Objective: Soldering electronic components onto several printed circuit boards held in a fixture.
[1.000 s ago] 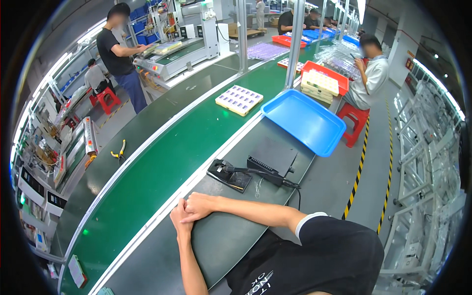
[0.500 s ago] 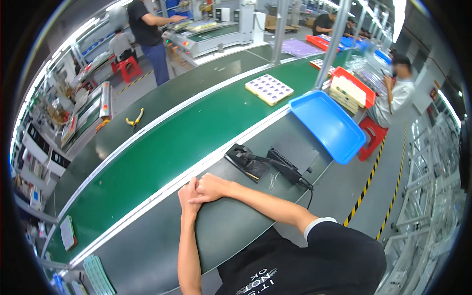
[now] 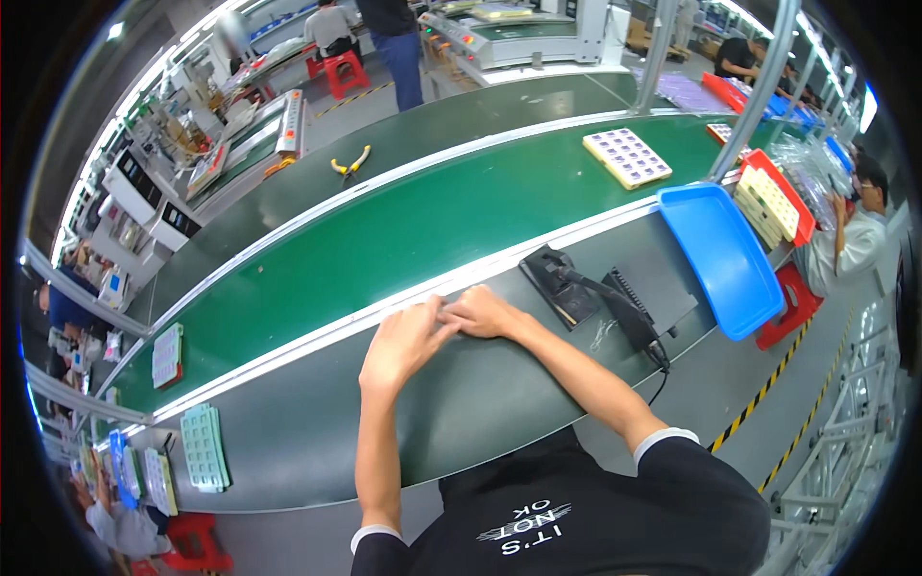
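Note:
My left hand (image 3: 405, 341) is above the near edge of the green belt, its back turned up and its fingers bent. Its thumb reaches across to my right hand (image 3: 483, 312), whose fingers are curled in. The fingertips of both hands meet, and anything between them is hidden from sight. To the right of my right hand, a black stand (image 3: 565, 293) lies on the dark worktop (image 3: 298, 432). Beside it is a black box (image 3: 645, 302) with a ridged side and a cable, apart from both hands.
A blue tray (image 3: 727, 269) overhangs the worktop's right end. On the green belt (image 3: 403, 226) lies a cream tray of small parts (image 3: 626, 158). Yellow-handled pliers (image 3: 351, 165) rest beyond it. Green slotted trays (image 3: 204, 446) sit at left. A metal post (image 3: 759, 91) rises at right.
My hands were clasped, the right over the left; now they have drawn apart to the fingertips, and the left is raised. The view has turned left, so the surroundings appear farther right.

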### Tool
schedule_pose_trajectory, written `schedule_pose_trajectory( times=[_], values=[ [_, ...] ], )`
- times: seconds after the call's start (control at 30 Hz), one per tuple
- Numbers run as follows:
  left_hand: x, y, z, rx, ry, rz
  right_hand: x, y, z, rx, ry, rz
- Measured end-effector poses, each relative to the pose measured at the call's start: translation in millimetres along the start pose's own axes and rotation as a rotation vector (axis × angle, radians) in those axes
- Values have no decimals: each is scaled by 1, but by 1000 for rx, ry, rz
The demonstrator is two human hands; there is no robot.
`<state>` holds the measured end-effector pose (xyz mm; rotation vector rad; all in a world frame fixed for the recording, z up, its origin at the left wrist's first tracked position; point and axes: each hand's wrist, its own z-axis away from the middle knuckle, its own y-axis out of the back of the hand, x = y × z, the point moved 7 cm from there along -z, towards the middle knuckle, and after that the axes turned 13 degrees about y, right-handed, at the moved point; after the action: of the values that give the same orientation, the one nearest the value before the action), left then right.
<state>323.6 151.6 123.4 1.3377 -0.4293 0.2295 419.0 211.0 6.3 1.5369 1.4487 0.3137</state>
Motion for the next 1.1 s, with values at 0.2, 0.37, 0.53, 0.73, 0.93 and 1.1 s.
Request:
schedule_pose_trajectory(
  times=[0.2,0.37,0.53,0.73,0.93,1.1],
  values=[
    [77,109,95,226,-710,444,-7,-6,-10,-33,1,-57],
    [78,127,161,413,-1265,669,-1,5,1,-1,-13,7],
    [66,131,210,804,-1719,1042,-5,1,-10,17,-23,5],
    [73,129,195,526,-1566,1094,1,2,-9,35,-54,-29],
    [68,133,185,376,-1338,1207,0,3,-10,61,-49,-32],
    [55,136,201,723,-1187,1055,-10,-1,-15,15,-55,-23]
  ],
)
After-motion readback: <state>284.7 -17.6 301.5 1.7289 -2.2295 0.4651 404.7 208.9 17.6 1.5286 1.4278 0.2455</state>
